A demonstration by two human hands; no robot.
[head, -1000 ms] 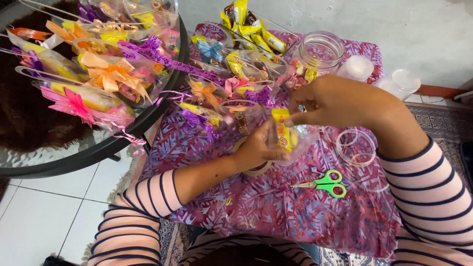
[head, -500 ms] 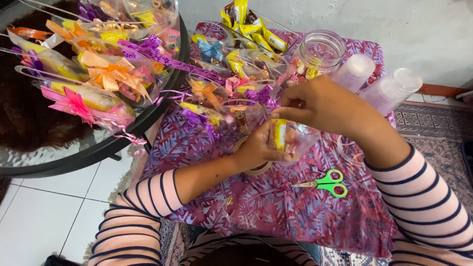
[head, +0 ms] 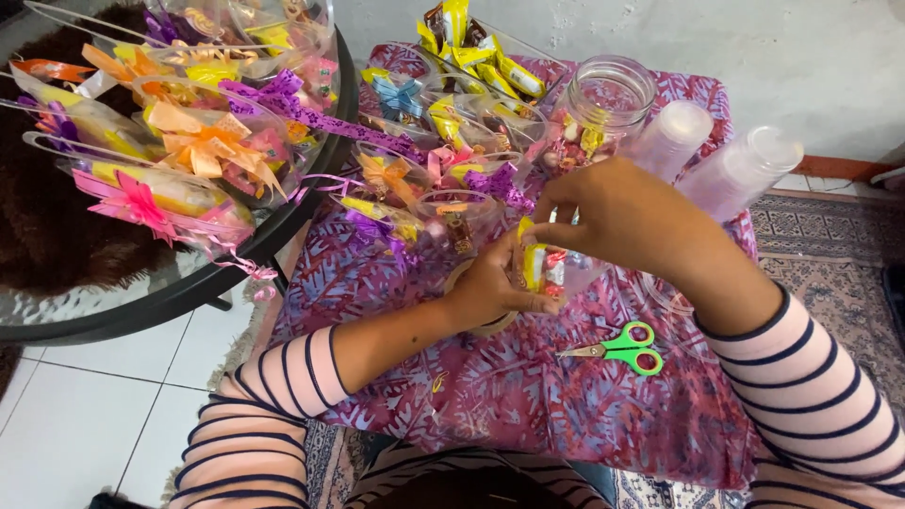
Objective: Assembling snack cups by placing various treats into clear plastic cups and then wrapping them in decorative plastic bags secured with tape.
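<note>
Your left hand (head: 490,287) grips a clear plastic cup (head: 551,269) of wrapped sweets over the bench (head: 528,396). Your right hand (head: 613,212) pinches closed at its rim, perhaps on a yellow wrapper; it's hard to tell. Green scissors (head: 622,349) lie just beside.

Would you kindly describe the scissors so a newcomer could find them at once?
Start at the purple patterned cloth covering the low table. The scissors lie flat on it beneath the right hand. They are the only tool with bright green handles, lying apart from the ribboned packets.
</note>
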